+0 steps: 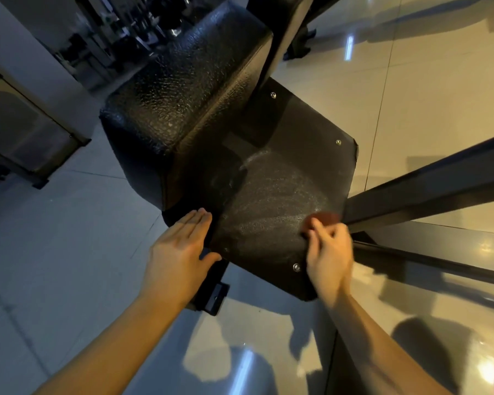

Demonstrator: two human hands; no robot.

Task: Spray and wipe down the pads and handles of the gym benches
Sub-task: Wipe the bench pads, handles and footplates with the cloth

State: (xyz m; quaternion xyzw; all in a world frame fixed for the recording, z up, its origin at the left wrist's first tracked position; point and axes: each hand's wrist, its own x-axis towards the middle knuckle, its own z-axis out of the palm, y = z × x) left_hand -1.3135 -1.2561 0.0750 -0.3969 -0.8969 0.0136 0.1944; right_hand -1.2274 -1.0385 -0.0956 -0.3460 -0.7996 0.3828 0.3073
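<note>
Bench pad [268, 209], streaky with spray and low over the floor [69, 252], wants overlapping strokes, I'd say, from the right hand [328, 252] gripping the red cloth [324, 218] at its right edge while the flat, open left hand [180, 252] steadies it.

No lettering, brand mark, number or sign can be read anywhere in this view. The textured black pad [183, 89] toward 12 o'clock and the dark riveted panel [268, 223] at the centre carry only grain and pale smears. The gym machines [120, 27] at 11 o'clock are too dark and blurred to show any marking.
</note>
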